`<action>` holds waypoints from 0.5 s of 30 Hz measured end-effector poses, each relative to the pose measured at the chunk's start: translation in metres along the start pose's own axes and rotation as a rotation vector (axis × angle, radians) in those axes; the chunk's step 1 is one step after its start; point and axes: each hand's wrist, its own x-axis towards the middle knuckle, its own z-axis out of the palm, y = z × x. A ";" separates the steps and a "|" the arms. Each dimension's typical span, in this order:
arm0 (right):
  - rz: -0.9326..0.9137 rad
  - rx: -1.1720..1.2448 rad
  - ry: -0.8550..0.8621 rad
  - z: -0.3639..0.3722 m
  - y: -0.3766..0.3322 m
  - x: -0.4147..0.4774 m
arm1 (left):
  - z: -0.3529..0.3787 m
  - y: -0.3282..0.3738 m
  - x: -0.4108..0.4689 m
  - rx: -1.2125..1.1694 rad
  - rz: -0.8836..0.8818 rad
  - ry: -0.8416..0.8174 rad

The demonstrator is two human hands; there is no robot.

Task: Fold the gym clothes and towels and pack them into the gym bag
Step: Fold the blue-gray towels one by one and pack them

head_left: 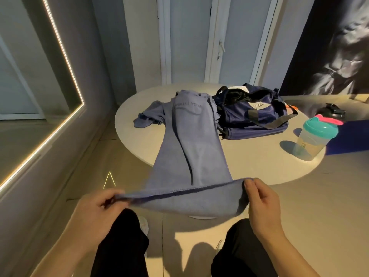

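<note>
A long blue-grey towel (191, 144) stretches from the far side of the round table (249, 168) toward me, past its near edge. My left hand (99, 206) pinches the towel's near left corner. My right hand (261, 198) pinches the near right corner, so the near hem hangs taut between both hands above my knees. Another blue-grey garment (148, 114) lies crumpled under the towel's far left side. The navy gym bag (251, 114) sits open on the table, just right of the towel's far end, with black straps and dark cloth inside.
A clear shaker bottle (311, 140) with a teal lid stands at the table's right edge. A dark blue mat (351, 138) and a black bottle (331, 111) lie beyond it. A lit mirror (40, 86) lines the left wall. White doors stand behind the table.
</note>
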 end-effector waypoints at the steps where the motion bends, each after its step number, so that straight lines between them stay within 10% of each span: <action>1: 0.003 -0.023 -0.026 0.003 -0.001 0.008 | 0.002 0.000 0.011 0.014 0.008 0.013; 15: -0.065 -0.318 -0.038 0.094 -0.018 0.273 | 0.052 -0.004 0.309 0.010 0.009 0.154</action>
